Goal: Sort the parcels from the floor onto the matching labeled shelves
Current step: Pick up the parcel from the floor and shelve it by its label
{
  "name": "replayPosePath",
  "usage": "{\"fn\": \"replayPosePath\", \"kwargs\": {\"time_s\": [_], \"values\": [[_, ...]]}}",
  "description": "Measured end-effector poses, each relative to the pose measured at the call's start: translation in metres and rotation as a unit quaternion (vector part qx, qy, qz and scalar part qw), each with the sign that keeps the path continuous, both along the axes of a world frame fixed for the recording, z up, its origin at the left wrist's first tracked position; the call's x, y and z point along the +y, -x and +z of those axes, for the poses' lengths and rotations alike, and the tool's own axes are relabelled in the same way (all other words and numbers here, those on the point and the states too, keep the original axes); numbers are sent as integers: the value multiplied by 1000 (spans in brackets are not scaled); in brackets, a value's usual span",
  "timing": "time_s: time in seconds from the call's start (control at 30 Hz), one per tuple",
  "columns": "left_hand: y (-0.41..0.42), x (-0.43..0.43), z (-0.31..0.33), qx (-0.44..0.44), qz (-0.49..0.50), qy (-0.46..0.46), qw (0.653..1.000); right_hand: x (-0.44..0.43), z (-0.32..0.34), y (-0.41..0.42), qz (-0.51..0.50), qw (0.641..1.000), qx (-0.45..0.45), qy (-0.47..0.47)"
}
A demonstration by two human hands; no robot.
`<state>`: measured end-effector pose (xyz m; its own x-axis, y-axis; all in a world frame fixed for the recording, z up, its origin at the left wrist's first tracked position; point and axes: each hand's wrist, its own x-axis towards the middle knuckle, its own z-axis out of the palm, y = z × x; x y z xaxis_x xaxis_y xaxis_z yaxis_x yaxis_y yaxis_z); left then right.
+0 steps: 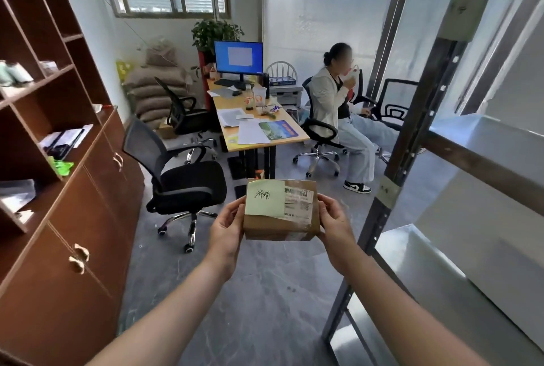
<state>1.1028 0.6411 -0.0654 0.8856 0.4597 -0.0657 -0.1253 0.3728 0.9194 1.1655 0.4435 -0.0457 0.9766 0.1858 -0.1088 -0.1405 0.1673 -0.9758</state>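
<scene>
Both hands, left hand (pixel 228 225) and right hand (pixel 335 221), grip a small parcel (pixel 281 220) while its green note (pixel 265 198) gets read; next, likely matching it to the metal shelving (pixel 391 165) at three o'clock.

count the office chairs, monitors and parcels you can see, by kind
Black mesh-back office chairs: 4 (nearest, by the sacks, the seated person's, by the glass wall)
Flat black computer monitors: 1
Brown cardboard parcels with a green sticky note: 1, held between left hand and right hand
Total: 6
</scene>
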Motion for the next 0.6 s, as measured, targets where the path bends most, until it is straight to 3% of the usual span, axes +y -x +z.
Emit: {"fn": "replayPosePath", "kwargs": {"time_s": [0.3,0.6], "values": [[-50,94,3,6,-28,-10,1000,90,0,-43,-31,999,4,-15],[-97,116,-9,22,-79,-4,997,109,-12,-75,-76,997,15,-17]]}}
